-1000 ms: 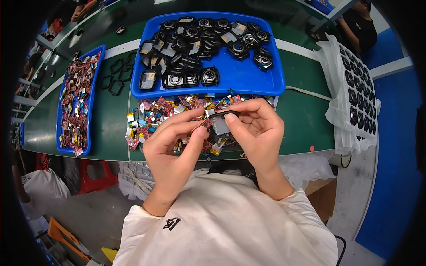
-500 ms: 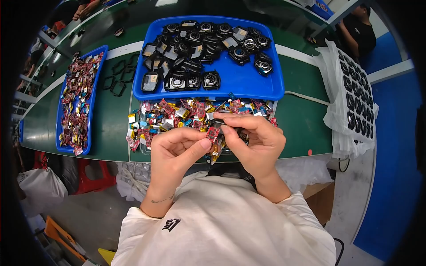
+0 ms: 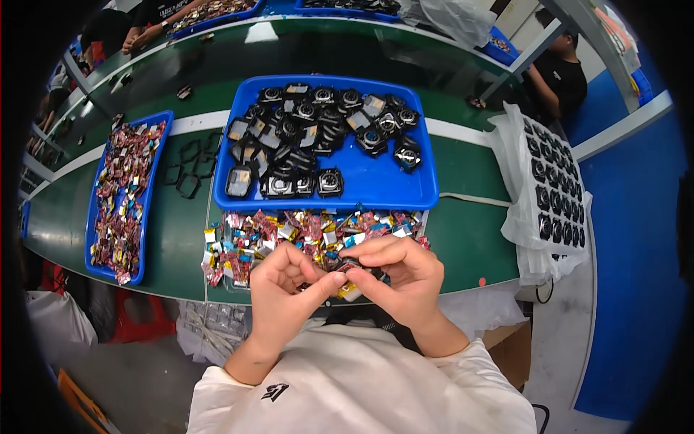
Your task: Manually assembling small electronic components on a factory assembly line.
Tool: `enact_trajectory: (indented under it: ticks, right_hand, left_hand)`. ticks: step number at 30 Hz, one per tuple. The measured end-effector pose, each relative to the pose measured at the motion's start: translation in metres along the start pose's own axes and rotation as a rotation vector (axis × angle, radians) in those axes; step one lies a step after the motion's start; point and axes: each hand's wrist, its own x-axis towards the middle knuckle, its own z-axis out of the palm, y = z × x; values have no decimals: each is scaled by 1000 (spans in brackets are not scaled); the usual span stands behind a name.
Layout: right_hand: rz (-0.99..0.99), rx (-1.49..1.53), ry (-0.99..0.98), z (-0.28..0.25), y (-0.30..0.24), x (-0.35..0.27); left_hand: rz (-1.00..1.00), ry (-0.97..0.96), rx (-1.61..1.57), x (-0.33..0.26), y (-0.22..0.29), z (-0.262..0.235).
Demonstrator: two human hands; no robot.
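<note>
Close in front of my chest, both hands meet over one small assembly. My right hand (image 3: 410, 278) grips a black watch case (image 3: 352, 261) between thumb and fingers. With thumb and fingertips closed, my left hand (image 3: 289, 282) pinches at a small red circuit board (image 3: 348, 268), which lies against the case. Fingers cover much of both parts, so how deep the board sits cannot be told. A yellow and white piece (image 3: 350, 291) shows just below the fingertips. Under and beyond my hands lies a heap of red boards and small battery pieces (image 3: 289, 230).
A blue tray (image 3: 426, 192) of black watch cases stands beyond the heap. At the left is a narrow blue tray (image 3: 92, 246) of red boards, with black frames (image 3: 189, 168) beside it. A filled white tray (image 3: 557, 181) stands right. People work across the green table (image 3: 473, 242).
My view has tilted up, so the trays appear lower. The red board, which showed fully beside the case, is now pressed against it and mostly covered by my fingers.
</note>
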Motion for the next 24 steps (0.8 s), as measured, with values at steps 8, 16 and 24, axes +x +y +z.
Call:
enact_trajectory:
  ticks: [8,16,24]
  right_hand:
    - [299,139,-224,-24,-26,45]
    - [170,18,-27,-55,-2,85]
    - [165,-161,367,-127,40,106]
  left_hand:
    - [77,-24,33,5,-2,-3]
    - [563,412,168,2,-1,-62]
    - [446,843,399,5,-17,-136]
